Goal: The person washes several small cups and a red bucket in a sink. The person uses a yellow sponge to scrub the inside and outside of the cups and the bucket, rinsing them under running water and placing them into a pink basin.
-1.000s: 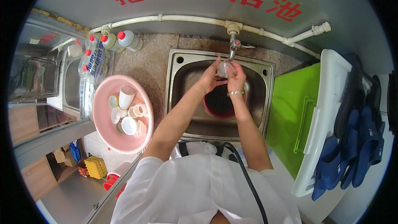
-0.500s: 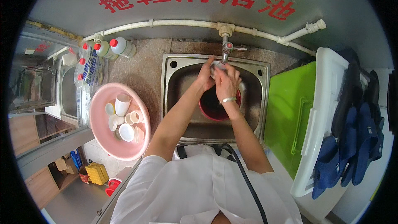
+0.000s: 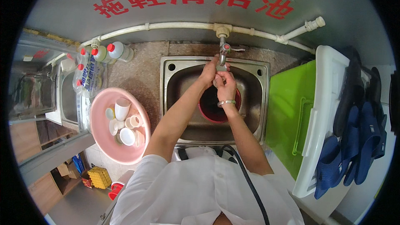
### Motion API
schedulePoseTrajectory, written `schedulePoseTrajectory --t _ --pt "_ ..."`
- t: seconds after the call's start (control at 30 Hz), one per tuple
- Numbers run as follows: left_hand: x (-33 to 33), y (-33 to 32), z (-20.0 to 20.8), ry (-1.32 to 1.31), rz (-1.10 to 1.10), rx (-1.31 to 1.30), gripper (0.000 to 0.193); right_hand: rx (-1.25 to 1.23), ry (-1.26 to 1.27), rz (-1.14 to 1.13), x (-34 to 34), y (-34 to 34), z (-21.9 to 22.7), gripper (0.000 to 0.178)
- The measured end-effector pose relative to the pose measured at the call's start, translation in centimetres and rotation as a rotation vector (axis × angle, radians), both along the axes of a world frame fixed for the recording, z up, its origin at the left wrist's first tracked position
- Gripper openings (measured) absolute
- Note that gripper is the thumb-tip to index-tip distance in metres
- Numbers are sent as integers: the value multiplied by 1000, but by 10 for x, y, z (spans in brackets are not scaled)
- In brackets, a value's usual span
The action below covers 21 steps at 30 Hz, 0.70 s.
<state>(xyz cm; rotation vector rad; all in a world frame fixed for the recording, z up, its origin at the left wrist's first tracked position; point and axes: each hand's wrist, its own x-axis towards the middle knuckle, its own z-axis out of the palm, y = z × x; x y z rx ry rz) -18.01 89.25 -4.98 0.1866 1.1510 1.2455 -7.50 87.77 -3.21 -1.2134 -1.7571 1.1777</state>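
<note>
Under the tap [image 3: 224,50], my left hand [image 3: 209,73] is closed around a small whitish cup [image 3: 221,68], mostly hidden by my fingers. My right hand [image 3: 226,84], with a pale bracelet on its wrist, has its fingers bent against the near side of the same cup. Both hands are over the steel sink [image 3: 183,131]. Below them in the sink stands a dark red basin [image 3: 217,119], its inside dark and partly covered by my hands. A pink tub [image 3: 100,121] on the left holds several white and cream cups [image 3: 122,109] and small dishes.
Bottles with red caps [image 3: 118,51] stand on the stone counter at the back left. To the right is a green bin [image 3: 289,108] with a white rim, blue slippers [image 3: 366,141] hanging beside it. A white pipe [image 3: 179,26] crosses the back wall.
The cup has turned, from its round side showing to a small edge. My right hand has moved slightly down, its fingers now bent rather than laid across the cup.
</note>
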Motion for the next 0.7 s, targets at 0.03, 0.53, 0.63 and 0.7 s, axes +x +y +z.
schedulePoseTrajectory --t 0.03,0.53,0.63,0.7 --pt "4 -1 11 -45 37 11 48 55 49 4 3 -1 -4 10" --pt "-24 -2 22 -239 -167 -60 40 539 -288 345 21 29 17 32" --pt "-23 -6 27 -147 -140 -172 38 17 68 307 24 36 6 25" --pt "-26 -18 32 -121 -141 -85 34 -348 244 313 28 45 -2 23"
